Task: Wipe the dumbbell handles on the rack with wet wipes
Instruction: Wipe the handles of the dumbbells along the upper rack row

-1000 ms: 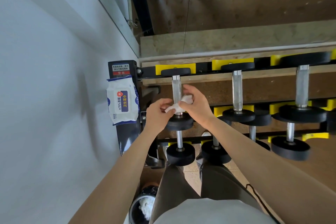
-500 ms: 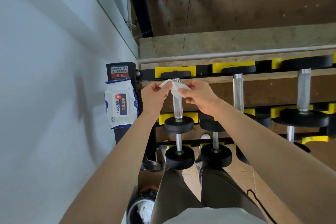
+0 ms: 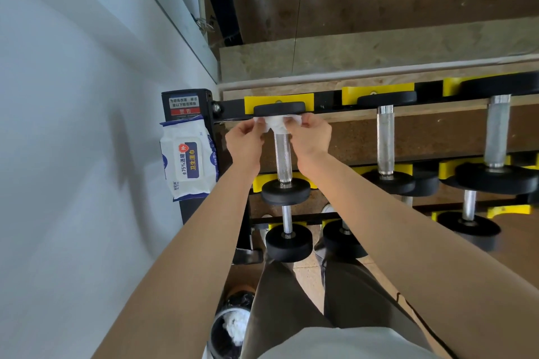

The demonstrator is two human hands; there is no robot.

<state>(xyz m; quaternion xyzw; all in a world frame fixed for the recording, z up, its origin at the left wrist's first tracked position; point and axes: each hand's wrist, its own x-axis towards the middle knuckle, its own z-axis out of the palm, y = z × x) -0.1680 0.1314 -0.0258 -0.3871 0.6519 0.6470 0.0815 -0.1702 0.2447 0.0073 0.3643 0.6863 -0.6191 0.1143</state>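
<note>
A white wet wipe [image 3: 276, 124] is draped over the far end of the leftmost top-row dumbbell's knurled steel handle [image 3: 283, 157], just below its far black plate [image 3: 279, 109]. My left hand [image 3: 244, 140] pinches the wipe's left end and my right hand [image 3: 311, 135] pinches its right end, one on each side of the handle. The rack [image 3: 329, 108] is black with yellow cradles. Two more top-row handles [image 3: 385, 140] [image 3: 496, 131] lie to the right, bare.
A pack of wet wipes [image 3: 189, 157] sits on the rack's left end post, against the white wall [image 3: 73, 125]. Lower rows hold smaller dumbbells [image 3: 288, 237]. A bin with used wipes [image 3: 233, 326] stands on the floor by my legs. A mirror runs behind the rack.
Both hands carried the wipe from the near end of the handle up to its far end, spreading it out across the handle below the far plate.
</note>
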